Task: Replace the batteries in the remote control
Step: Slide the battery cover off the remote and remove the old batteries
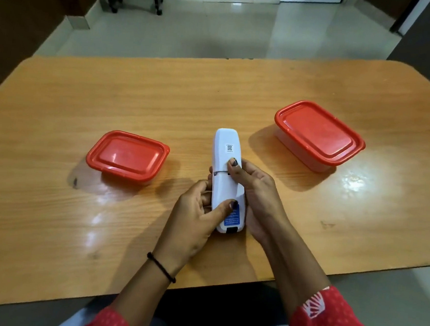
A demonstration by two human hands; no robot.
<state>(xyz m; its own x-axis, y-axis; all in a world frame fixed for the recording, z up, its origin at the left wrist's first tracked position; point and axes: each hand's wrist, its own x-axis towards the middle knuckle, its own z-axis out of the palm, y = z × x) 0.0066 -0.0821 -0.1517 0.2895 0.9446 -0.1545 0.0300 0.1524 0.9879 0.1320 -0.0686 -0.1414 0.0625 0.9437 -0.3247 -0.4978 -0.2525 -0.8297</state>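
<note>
Left red-lidded container [128, 156]: lid on, sits on the wooden table [60, 101], left of centre.

Left hand [194, 220]: comes in from the near edge, palm turned inward. Fingers curl round the left side of the white remote control [226, 184]; the thumb presses on its back near the near end, just above a blue sticker [233, 219]. Black band [162, 267] on the wrist.

Remote: back face up, long axis running from near edge to far edge, at mid-table between the two containers. Cannot tell whether it touches the table.

Right hand [257, 191]: clasps the remote's right side, thumb laid across the back by a thin cross seam, below a code label [229, 148].

Right red-lidded container [319, 135]: closed, toward the right edge, well apart from the hands.
</note>
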